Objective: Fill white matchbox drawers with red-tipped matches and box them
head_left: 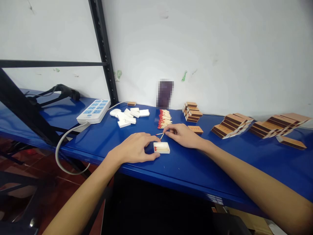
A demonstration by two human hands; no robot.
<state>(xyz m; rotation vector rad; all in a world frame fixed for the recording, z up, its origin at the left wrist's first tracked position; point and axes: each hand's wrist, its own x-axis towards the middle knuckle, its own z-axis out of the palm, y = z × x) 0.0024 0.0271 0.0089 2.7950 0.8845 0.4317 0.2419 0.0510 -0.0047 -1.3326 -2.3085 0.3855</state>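
My left hand (137, 148) steadies a small white matchbox tray (165, 144), its thumb on the near side and forefinger at the far side. Several red-tipped matches (161, 149) lie in the tray, heads to the left. Thumb and fingers of my right hand (182, 135) pinch what look like two matchsticks (162, 135) by their plain ends, just beyond the tray. A pile of loose matches (165, 119) lies farther back, heads mostly to the left. Behind my right hand rests a closed matchbox (195, 129).
White empty trays (127, 117) lie heaped at the back left, beside a power strip (94, 111) with a cable. Stacked matchboxes (192, 112) stand at the back, with more stacks (231, 125) to the right. A black shelf post (104, 49) rises at the left of the blue tabletop (190, 166).
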